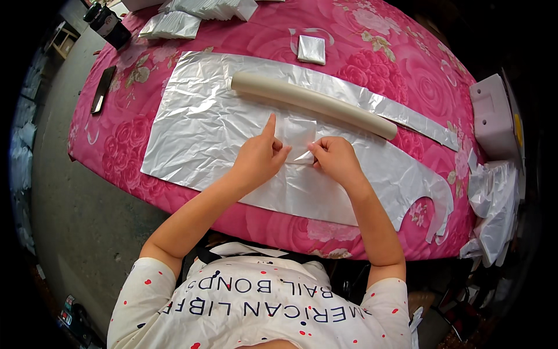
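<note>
Small folded film (300, 132) lies on a silvery sheet (192, 125), toward the worktop's (119, 148) near edge; right hand (332, 157) pinches its near right corner; left hand (260, 156) has index extended, thumb apart, contact with the film uncertain; pale roll (314, 104) lies beyond; folded stack (174, 25) sits near the far left corner, dark phone (103, 89) by the left edge
</note>
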Demonstrator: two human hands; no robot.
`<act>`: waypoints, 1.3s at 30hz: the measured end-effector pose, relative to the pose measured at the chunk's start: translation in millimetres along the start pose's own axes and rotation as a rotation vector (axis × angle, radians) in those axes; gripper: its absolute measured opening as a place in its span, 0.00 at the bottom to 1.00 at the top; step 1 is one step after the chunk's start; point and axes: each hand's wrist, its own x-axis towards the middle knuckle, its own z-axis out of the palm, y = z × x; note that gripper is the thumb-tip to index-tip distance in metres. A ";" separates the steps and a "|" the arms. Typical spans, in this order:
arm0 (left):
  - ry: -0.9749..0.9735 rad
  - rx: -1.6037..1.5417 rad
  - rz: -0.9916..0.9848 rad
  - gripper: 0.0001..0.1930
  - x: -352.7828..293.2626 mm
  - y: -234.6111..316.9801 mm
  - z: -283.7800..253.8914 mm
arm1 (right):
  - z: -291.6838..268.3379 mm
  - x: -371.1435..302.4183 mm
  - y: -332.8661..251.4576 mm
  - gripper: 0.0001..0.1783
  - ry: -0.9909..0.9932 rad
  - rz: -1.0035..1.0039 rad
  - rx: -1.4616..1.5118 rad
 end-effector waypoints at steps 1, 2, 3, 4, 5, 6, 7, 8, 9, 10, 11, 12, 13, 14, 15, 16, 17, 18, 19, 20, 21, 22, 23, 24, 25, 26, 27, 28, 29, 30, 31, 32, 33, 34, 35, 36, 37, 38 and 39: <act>0.015 -0.022 -0.003 0.34 -1.0 -0.2 1.0 | -0.5 1.7 0.3 0.14 -0.012 0.016 0.010; 0.068 0.042 0.077 0.34 -3.7 -2.8 2.9 | -0.9 3.3 0.6 0.15 -0.026 0.032 0.020; 0.120 0.106 0.157 0.35 -6.8 -7.3 5.8 | -1.2 4.4 0.7 0.15 -0.039 0.048 0.029; 0.172 0.170 0.238 0.35 -8.1 -10.0 7.6 | -1.8 4.6 -0.4 0.15 -0.040 0.062 0.026; 0.194 0.250 0.349 0.36 -6.9 -10.7 7.7 | -2.3 4.4 -2.6 0.15 -0.042 0.075 0.023; 0.214 0.331 0.461 0.36 -4.3 -10.8 8.0 | -2.4 4.6 -3.9 0.15 -0.043 0.089 0.019; 0.235 0.412 0.573 0.36 -1.9 -10.7 8.7 | -2.0 6.0 -3.0 0.15 -0.042 0.080 0.001; 0.164 0.425 0.609 0.37 -0.1 -9.5 10.3 | -1.5 7.7 -1.5 0.14 -0.040 0.071 -0.018; 0.093 0.438 0.646 0.37 2.1 -7.3 13.2 | -1.1 9.4 0.0 0.14 -0.038 0.061 -0.037; 0.022 0.450 0.681 0.38 3.5 -5.3 16.5 | -1.4 11.3 1.6 0.14 -0.047 0.055 -0.034; 0.017 0.496 0.636 0.39 5.6 -3.9 21.5 | -2.6 13.5 4.3 0.14 -0.055 0.049 -0.026; 0.012 0.541 0.591 0.40 7.7 -3.6 27.4 | -3.1 14.5 6.1 0.14 -0.063 0.043 -0.019; 0.008 0.587 0.546 0.42 8.9 -4.8 31.6 | -2.3 14.1 6.8 0.14 -0.061 0.058 0.007; -0.006 0.606 0.521 0.44 10.3 -6.6 34.0 | -1.5 13.8 6.6 0.13 -0.057 0.072 0.031; -0.020 0.625 0.497 0.45 11.5 -8.3 36.4 | -0.6 13.1 6.2 0.13 -0.054 0.086 0.055; -0.034 0.644 0.473 0.47 12.3 -9.4 38.1 | -0.3 10.8 3.3 0.13 -0.037 0.096 0.067; -0.028 0.633 0.482 0.49 12.1 -10.5 38.8 | 0.1 7.1 -0.8 0.12 -0.022 0.109 0.081; -0.022 0.622 0.492 0.50 11.4 -11.6 38.9 | 0.4 3.8 -2.2 0.12 -0.007 0.122 0.095; -0.015 0.610 0.503 0.52 10.7 -12.6 39.6 | 1.4 1.1 0.5 0.11 0.019 0.079 0.054; -0.016 0.609 0.508 0.53 11.1 -13.1 39.7 | 2.6 -1.1 3.0 0.11 0.047 0.031 0.013; -0.016 0.607 0.514 0.54 11.4 -13.8 40.1 | 3.3 -4.0 4.6 0.11 0.075 -0.017 -0.029; -0.016 0.605 0.519 0.55 11.4 -14.1 40.2 | 2.6 -8.5 3.6 0.11 0.108 -0.020 -0.097; -0.008 0.600 0.529 0.55 10.9 -14.2 39.3 | 1.7 -13.6 1.3 0.11 0.141 -0.025 -0.167; 0.001 0.596 0.538 0.55 10.4 -14.3 38.1 | 1.2 -17.9 0.2 0.12 0.173 -0.030 -0.237; 0.011 0.591 0.546 0.55 9.6 -14.8 36.6 | -1.1 -22.0 2.2 0.12 0.176 -0.042 -0.281; 0.022 0.567 0.571 0.54 8.8 -15.3 34.1 | -6.6 -25.6 4.7 0.12 0.178 -0.060 -0.328; 0.035 0.543 0.593 0.54 7.7 -16.5 30.8 | -10.7 -27.1 5.2 0.12 0.178 -0.080 -0.375; 0.050 0.521 0.614 0.53 5.5 -17.9 26.6 | -12.0 -25.5 4.4 0.12 0.232 -0.140 -0.379; 0.110 0.416 0.589 0.50 1.8 -17.2 25.6 | -13.7 -24.0 7.5 0.12 0.294 -0.189 -0.379; 0.171 0.312 0.562 0.47 -5.4 -16.7 24.3 | -13.1 -21.2 9.2 0.12 0.353 -0.241 -0.378; 0.233 0.209 0.532 0.45 -13.8 -16.6 21.9 | -9.0 -15.0 6.7 0.12 0.378 -0.398 -0.415; 0.164 0.083 0.464 0.40 -22.5 -15.4 18.6 | -3.2 -6.4 4.5 0.13 0.407 -0.545 -0.447; 0.093 -0.042 0.392 0.36 -33.8 -14.6 11.7 | 3.4 2.9 2.6 0.13 0.435 -0.692 -0.478; 0.024 -0.166 0.319 0.31 -46.2 -15.6 4.9 | 10.1 13.9 1.3 0.16 0.401 -0.758 -0.475; -0.148 -0.433 0.156 0.26 -61.8 -19.4 -1.9 | 18.8 25.7 -0.7 0.18 0.365 -0.828 -0.470; -0.311 -0.696 -0.016 0.21 -79.9 -26.1 -10.0 | 28.9 33.2 -2.1 0.20 0.323 -0.903 -0.463; -0.420 -0.794 -0.103 0.20 -94.4 -35.4 -18.4 | 35.6 33.5 0.2 0.21 0.332 -0.867 -0.496; -0.519 -0.887 -0.191 0.19 -110.8 -44.2 -28.4 | 43.0 31.0 1.4 0.23 0.339 -0.841 -0.523; -0.527 -0.968 -0.317 0.19 -131.2 -57.1 -33.6 | 53.1 28.4 0.2 0.25 0.336 -0.825 -0.543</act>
